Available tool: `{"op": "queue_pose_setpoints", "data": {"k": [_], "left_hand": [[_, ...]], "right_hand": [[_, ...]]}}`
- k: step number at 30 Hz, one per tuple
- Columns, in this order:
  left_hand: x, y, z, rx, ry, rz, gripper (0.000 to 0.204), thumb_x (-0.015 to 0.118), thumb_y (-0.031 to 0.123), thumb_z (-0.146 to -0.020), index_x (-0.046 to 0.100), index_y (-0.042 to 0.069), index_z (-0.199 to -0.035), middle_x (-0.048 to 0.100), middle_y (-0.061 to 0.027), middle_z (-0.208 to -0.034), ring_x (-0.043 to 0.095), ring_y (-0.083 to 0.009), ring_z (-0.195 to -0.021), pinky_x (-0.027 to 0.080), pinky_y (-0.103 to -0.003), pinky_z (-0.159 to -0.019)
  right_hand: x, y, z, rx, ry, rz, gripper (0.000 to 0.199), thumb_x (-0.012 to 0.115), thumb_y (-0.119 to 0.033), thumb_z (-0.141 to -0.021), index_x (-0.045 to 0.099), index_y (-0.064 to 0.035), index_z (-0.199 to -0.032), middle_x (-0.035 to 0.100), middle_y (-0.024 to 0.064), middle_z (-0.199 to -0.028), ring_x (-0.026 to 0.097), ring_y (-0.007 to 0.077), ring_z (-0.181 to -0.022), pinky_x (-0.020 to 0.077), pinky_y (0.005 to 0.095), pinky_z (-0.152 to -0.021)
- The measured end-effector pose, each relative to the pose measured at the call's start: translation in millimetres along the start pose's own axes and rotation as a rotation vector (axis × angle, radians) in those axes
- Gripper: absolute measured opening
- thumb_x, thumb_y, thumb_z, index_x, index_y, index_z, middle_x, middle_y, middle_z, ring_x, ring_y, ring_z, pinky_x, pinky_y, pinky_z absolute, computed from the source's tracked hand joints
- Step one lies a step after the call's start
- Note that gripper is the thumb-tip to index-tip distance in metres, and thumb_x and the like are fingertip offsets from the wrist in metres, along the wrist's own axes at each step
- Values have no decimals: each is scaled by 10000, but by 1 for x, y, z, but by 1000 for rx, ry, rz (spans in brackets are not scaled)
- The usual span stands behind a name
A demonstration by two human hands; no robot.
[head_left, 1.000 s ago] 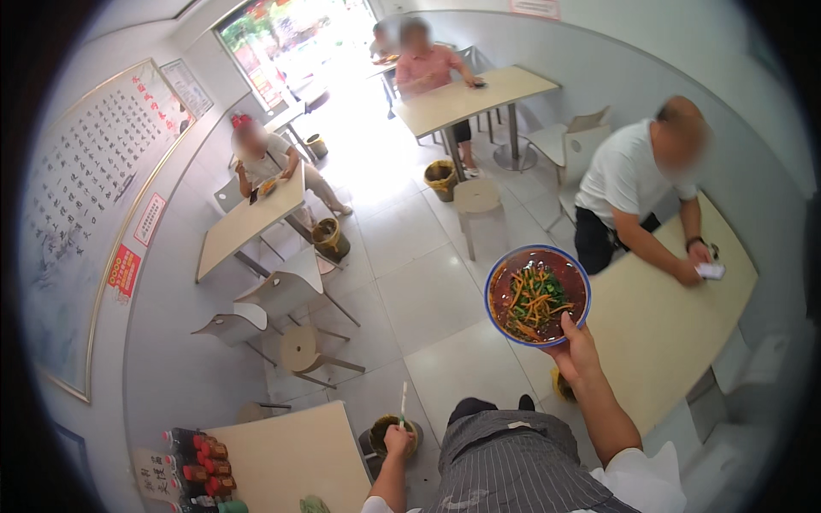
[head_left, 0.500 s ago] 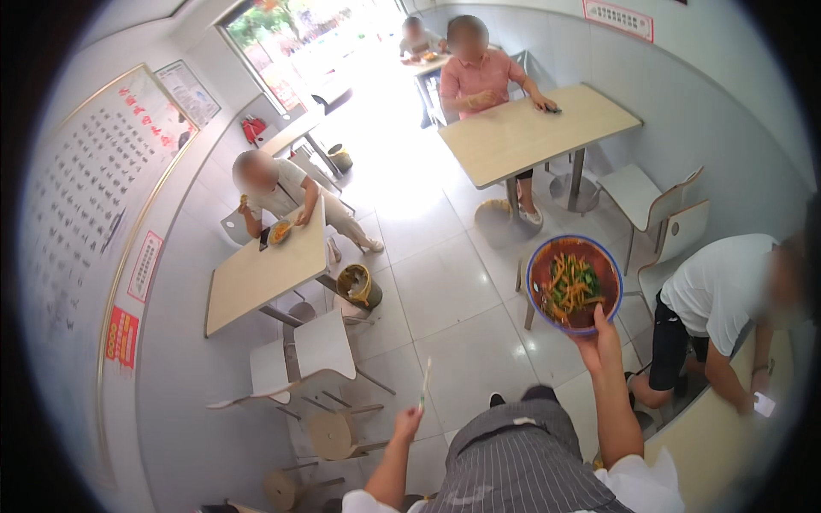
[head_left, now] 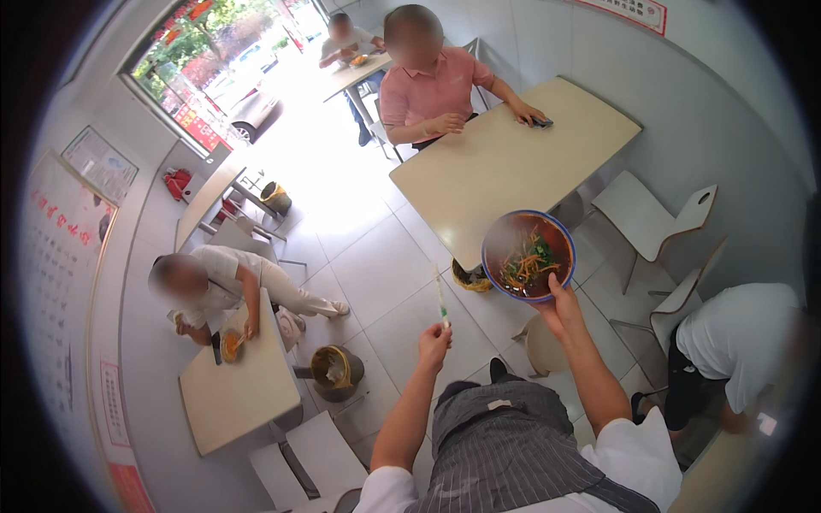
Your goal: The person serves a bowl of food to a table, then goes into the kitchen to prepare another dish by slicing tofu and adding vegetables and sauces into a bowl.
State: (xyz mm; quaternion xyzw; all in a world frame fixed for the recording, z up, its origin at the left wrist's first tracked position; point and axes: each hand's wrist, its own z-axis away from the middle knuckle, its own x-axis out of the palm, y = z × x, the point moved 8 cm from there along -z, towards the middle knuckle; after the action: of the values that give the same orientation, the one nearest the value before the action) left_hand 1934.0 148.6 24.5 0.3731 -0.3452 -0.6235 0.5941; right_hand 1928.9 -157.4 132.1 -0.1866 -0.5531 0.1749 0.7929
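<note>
My right hand [head_left: 560,312] carries a blue-rimmed bowl [head_left: 511,295] from its near side, thumb over the rim. Dark red broth fills the bowl, topped with yellow-orange strips and green leaves [head_left: 530,263]. In my left hand [head_left: 434,345], a slim pale packet with a green mark, which looks like wrapped chopsticks [head_left: 442,299], is pinched upright. The bowl is held in the air close to the near edge of a pale table [head_left: 496,175], where a person in a pink shirt [head_left: 436,90] sits with one hand on a small dark object.
A seated person [head_left: 231,278] eats at the left table [head_left: 227,410], beside a bin [head_left: 336,374]. A round stool [head_left: 540,346] stands below the bowl. White chairs [head_left: 654,214] line the right wall, near a bending person in white [head_left: 740,338]. Another diner [head_left: 346,43] sits far back.
I have moved forward, so the pink-shirted person's table is nearer. The bowl now appears beside that table's near edge. My left hand has risen with the packet. Both hands keep their hold.
</note>
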Motion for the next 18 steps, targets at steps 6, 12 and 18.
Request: {"op": "queue_pose_setpoints", "data": {"k": [6,12,18], "left_hand": [[42,36,-193,-56,-55,-17,226,599,81,-836,573,-9,-1042,579,-27,-769,532,-103,-608,460,-238,-533],[71,68,-340,-162,90,-217,238,634,98,-782,580,18,-999,629,-81,-771,600,-147,-628,491,-291,-548],[74,62,-433,-206,198,-319,234,642,126,-757,612,42,-974,661,-154,-890,642,-255,-805,503,-362,-715]], "right_hand": [[3,31,-180,0,131,79,636,579,-256,-905,228,-156,-1426,367,120,-1396,409,323,-1237,396,529,-989],[11,35,-324,-58,153,85,564,551,-221,-920,291,-42,-1387,394,154,-1370,439,348,-1203,402,527,-991],[-15,50,-437,-45,17,8,558,554,-177,-918,284,-85,-1398,379,130,-1382,376,320,-1263,350,510,-1042]]}}
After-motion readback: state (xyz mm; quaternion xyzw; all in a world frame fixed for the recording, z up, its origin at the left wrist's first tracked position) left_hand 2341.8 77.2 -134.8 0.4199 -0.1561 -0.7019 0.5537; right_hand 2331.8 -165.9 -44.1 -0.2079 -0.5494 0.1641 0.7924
